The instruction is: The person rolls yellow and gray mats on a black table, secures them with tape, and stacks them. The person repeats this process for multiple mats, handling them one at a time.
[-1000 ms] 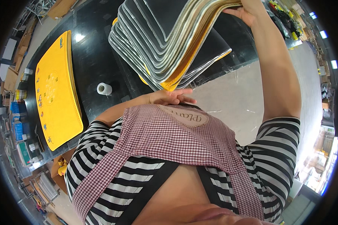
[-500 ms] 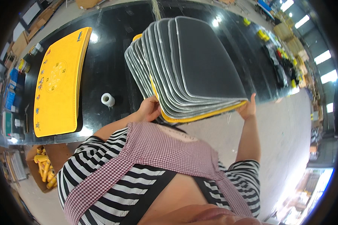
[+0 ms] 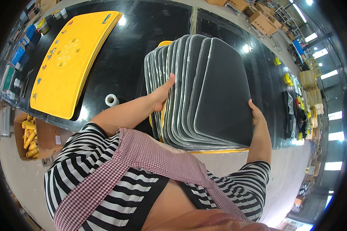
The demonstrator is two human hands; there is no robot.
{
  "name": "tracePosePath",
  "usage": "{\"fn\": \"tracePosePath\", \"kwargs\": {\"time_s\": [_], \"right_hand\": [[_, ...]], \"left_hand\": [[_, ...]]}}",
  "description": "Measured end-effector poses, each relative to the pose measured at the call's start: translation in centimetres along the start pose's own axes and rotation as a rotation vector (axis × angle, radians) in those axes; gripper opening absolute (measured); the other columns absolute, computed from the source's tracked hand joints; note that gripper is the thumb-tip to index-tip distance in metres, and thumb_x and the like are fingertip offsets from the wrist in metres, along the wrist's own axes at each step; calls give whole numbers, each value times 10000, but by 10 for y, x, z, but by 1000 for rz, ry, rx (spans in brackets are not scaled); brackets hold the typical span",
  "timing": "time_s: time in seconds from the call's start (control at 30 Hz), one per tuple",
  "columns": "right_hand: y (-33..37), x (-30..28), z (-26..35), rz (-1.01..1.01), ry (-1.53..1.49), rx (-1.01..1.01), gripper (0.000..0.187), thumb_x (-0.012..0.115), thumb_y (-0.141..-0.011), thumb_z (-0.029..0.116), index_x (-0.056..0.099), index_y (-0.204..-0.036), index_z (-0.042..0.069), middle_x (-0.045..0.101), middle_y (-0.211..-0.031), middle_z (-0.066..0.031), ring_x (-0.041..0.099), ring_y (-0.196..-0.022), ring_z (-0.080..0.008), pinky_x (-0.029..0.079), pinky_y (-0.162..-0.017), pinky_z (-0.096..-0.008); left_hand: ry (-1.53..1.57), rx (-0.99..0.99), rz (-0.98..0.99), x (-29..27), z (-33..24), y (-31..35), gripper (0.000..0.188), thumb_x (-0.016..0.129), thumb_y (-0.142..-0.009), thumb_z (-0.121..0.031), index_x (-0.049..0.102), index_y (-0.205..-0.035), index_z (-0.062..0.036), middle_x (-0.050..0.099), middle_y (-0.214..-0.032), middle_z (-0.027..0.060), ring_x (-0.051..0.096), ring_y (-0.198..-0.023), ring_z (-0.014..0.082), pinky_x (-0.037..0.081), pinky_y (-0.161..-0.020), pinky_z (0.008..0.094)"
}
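Both hands [image 3: 162, 96] [image 3: 258, 115] touch dark mats [image 3: 225, 92], most fingers hidden

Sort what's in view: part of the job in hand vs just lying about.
In the job:
- fanned stack of dark mats, left grip and right grip at it
- black table, beneath

Apparently lying about:
- yellow mat stack, possibly related
- white roll
- cardboard box of yellow items

On the table [image 3: 129, 67], the mats [image 3: 224, 94] lie right of a roll [image 3: 112, 100], another pile [image 3: 67, 57] left.
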State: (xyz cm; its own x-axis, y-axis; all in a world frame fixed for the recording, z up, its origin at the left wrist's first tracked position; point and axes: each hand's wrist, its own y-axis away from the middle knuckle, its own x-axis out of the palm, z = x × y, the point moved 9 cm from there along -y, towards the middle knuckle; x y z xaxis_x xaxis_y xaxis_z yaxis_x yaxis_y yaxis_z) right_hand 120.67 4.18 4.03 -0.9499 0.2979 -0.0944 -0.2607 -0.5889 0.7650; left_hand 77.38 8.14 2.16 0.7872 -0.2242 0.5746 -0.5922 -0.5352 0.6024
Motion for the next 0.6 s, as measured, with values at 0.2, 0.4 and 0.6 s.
{"fn": "tracePosePath", "kwargs": {"time_s": [0.2, 0.4, 0.6], "right_hand": [[-3, -5, 27, -110, 112, -181, 703, 815, -874, 403, 617, -1369, -55, 696, -1298, -203, 678, -1160, -347, 512, -1041, -433], [114, 77, 70, -115, 421, -681, 623, 809, -868, 308, 630, -1347, -48, 720, -1197, -145, 693, -1066, -247, 541, -966, -375], [213, 112, -8, -226, 480, -856, 818, 905, -802, 356, 564, -1401, -83, 662, -1315, -172, 636, -1182, -291, 469, -1064, -378]], "left_hand": [[-118, 50, -85, -5, -7, -20, 546, 732, -965, -169, 555, -1319, 208, 695, -1255, 275, 744, -1061, 326, 611, -956, 408], [-492, 428, 68, 5, -26, 29, 630, 804, -905, -280, 565, -1398, 30, 687, -1266, 169, 660, -1110, 224, 549, -926, 367], [-593, 576, 211, -19, 2, 146, 573, 794, -903, -190, 559, -1377, 31, 696, -1274, 153, 667, -1150, 225, 524, -1025, 362]]}}
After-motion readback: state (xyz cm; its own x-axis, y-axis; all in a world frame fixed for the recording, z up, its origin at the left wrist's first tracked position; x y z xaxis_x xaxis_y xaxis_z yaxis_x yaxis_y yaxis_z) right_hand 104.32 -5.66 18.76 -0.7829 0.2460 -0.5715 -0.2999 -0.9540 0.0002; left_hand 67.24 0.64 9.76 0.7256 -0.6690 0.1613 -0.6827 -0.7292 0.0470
